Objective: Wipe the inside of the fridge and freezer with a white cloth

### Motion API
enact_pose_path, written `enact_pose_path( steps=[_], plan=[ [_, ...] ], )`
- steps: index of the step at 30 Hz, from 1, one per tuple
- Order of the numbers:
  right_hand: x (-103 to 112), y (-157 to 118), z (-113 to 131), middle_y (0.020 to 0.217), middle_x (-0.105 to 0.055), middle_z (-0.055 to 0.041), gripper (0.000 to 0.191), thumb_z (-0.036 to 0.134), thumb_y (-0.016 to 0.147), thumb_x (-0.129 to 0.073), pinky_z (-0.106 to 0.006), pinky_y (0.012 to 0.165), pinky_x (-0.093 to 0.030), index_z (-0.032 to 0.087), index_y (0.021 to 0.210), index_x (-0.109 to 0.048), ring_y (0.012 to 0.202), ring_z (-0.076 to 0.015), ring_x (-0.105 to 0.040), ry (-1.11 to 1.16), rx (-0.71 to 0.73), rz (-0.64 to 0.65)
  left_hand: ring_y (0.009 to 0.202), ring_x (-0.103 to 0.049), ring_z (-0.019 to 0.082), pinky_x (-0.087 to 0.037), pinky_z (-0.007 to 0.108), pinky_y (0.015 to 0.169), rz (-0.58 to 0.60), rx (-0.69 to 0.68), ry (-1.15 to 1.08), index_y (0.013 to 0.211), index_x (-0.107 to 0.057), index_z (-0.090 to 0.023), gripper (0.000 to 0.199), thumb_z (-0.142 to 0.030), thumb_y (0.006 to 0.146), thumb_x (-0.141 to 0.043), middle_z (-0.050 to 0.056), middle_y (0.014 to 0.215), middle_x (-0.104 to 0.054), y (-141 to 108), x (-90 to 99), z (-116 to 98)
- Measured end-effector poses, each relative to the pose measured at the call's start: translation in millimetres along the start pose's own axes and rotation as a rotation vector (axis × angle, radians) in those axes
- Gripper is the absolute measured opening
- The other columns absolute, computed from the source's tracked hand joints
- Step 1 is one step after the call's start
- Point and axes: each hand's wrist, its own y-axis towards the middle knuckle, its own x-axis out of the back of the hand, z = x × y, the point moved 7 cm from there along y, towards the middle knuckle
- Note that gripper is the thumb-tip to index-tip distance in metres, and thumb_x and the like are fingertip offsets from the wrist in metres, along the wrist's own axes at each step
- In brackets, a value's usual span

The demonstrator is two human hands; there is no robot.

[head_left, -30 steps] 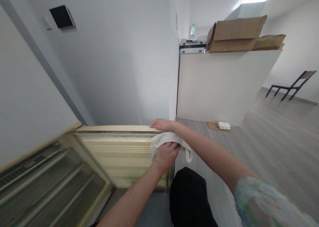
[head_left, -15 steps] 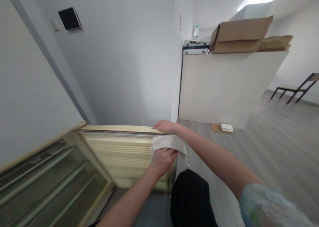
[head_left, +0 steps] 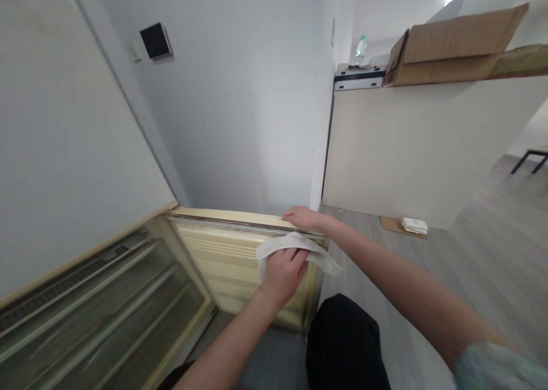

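A pale yellow door (head_left: pixel 240 264) stands open from a fridge-like cabinet (head_left: pixel 107 310) with several shelf levels at the lower left. My left hand (head_left: pixel 285 271) presses a white cloth (head_left: pixel 280 242) against the ribbed inner face of the door, just below its top edge; the fingers are closed on the cloth. Over the door's top edge, near its free end, my right hand (head_left: pixel 303 217) is wrapped, with its fingertips on the far side.
Cardboard boxes (head_left: pixel 454 50), a silver case (head_left: pixel 358 80) and a bottle (head_left: pixel 361 50) rest on a white partition (head_left: pixel 419 144). White packets (head_left: pixel 414 225) lie on cardboard on the floor. My knee (head_left: pixel 346 344) is close to the door.
The view has turned left, so the scene sits further right. My left hand and the cloth have shifted slightly leftward along the door; the cloth's right end now trails outward. My right hand still holds the top edge.
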Motion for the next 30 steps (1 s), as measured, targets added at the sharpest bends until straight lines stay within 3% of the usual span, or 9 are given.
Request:
enact_pose_path(
  steps=[3, 5, 12, 14, 17, 22, 24, 27, 30],
  plan=[
    [0.0, -2.3, 0.4, 0.112, -0.076, -0.0080, 0.037, 0.026, 0.099, -0.047, -0.020, 0.079, -0.048, 0.012, 0.111, -0.078, 0.101, -0.0206, -0.070, 0.008, -0.009, -0.014, 0.091, -0.065, 0.025, -0.054, 0.039, 0.084, 0.006, -0.015, -0.014, 0.113, -0.070, -0.023, 0.023, -0.022, 0.091, -0.063, 0.005, 0.101, -0.074, 2.0, -4.2, -10.2],
    [-0.6, -1.9, 1.8, 0.113, -0.076, -0.0083, 0.037, 0.025, 0.098, -0.047, -0.020, 0.078, -0.047, 0.011, 0.110, -0.079, 0.101, -0.0204, -0.070, -0.005, 0.011, -0.003, 0.093, -0.065, 0.025, -0.053, 0.039, 0.086, 0.004, 0.021, 0.023, 0.111, -0.071, -0.024, 0.022, -0.021, 0.091, -0.061, 0.005, 0.102, -0.074, -4.4, -0.2, 5.4],
    [-2.5, 0.0, -1.1, 0.118, -0.074, -0.0096, 0.037, 0.026, 0.099, -0.046, -0.020, 0.082, -0.047, 0.011, 0.110, -0.078, 0.107, -0.0203, -0.069, 0.032, -0.015, -0.010, 0.084, -0.063, 0.026, -0.050, 0.038, 0.077, -0.049, 0.316, 0.228, 0.092, -0.073, -0.019, 0.018, -0.022, 0.092, -0.055, 0.011, 0.093, -0.071, -51.1, 53.9, 150.8],
    [-3.6, -0.5, -1.1, 0.117, -0.074, -0.0092, 0.037, 0.026, 0.099, -0.046, -0.021, 0.081, -0.047, 0.011, 0.110, -0.078, 0.106, -0.0202, -0.069, 0.049, -0.022, -0.013, 0.082, -0.062, 0.027, -0.048, 0.039, 0.074, -0.067, 0.388, 0.265, 0.087, -0.071, -0.017, 0.019, -0.022, 0.092, -0.054, 0.012, 0.090, -0.070, -58.1, 67.4, 179.0],
    [-5.3, -0.6, -0.7, 0.117, -0.074, -0.0095, 0.038, 0.025, 0.099, -0.045, -0.022, 0.083, -0.047, 0.011, 0.110, -0.078, 0.106, -0.0207, -0.069, 0.045, -0.018, -0.021, 0.082, -0.061, 0.027, -0.047, 0.037, 0.073, -0.049, 0.411, 0.268, 0.084, -0.071, -0.018, 0.018, -0.022, 0.092, -0.055, 0.011, 0.089, -0.069, -54.5, 70.2, 173.2],
    [-10.6, -0.6, 1.9, 0.117, -0.074, -0.0111, 0.039, 0.023, 0.098, -0.043, -0.023, 0.086, -0.046, 0.010, 0.108, -0.078, 0.105, -0.0213, -0.069, 0.021, 0.034, -0.020, 0.094, -0.063, 0.024, -0.049, 0.035, 0.082, 0.079, 0.267, 0.123, 0.099, -0.073, -0.024, 0.017, -0.018, 0.090, -0.060, 0.005, 0.103, -0.072, -33.6, 43.2, 90.1],
    [-12.3, -2.6, 3.4, 0.113, -0.075, -0.0110, 0.039, 0.022, 0.097, -0.042, -0.023, 0.083, -0.046, 0.010, 0.104, -0.079, 0.102, -0.0208, -0.069, 0.041, 0.050, -0.016, 0.096, -0.062, 0.025, -0.049, 0.036, 0.086, 0.098, 0.243, 0.071, 0.103, -0.073, -0.023, 0.020, -0.017, 0.090, -0.060, 0.006, 0.106, -0.072, -33.2, 38.4, 76.6],
    [-11.2, -6.0, 3.8, 0.108, -0.076, -0.0096, 0.038, 0.024, 0.097, -0.043, -0.023, 0.079, -0.047, 0.011, 0.099, -0.079, 0.098, -0.0207, -0.069, 0.078, 0.031, -0.021, 0.099, -0.062, 0.026, -0.049, 0.037, 0.089, 0.073, 0.317, 0.082, 0.103, -0.073, -0.023, 0.020, -0.021, 0.093, -0.056, 0.007, 0.104, -0.072, -46.1, 43.8, 104.4],
    [-8.3, -6.7, 2.2, 0.104, -0.077, -0.0088, 0.038, 0.026, 0.097, -0.043, -0.024, 0.075, -0.047, 0.012, 0.099, -0.079, 0.096, -0.0211, -0.069, 0.093, -0.021, -0.020, 0.099, -0.061, 0.028, -0.048, 0.039, 0.091, -0.005, 0.493, 0.126, 0.096, -0.073, -0.020, 0.023, -0.027, 0.093, -0.051, 0.010, 0.102, -0.071, -68.3, 59.7, 170.1]
  ],
)
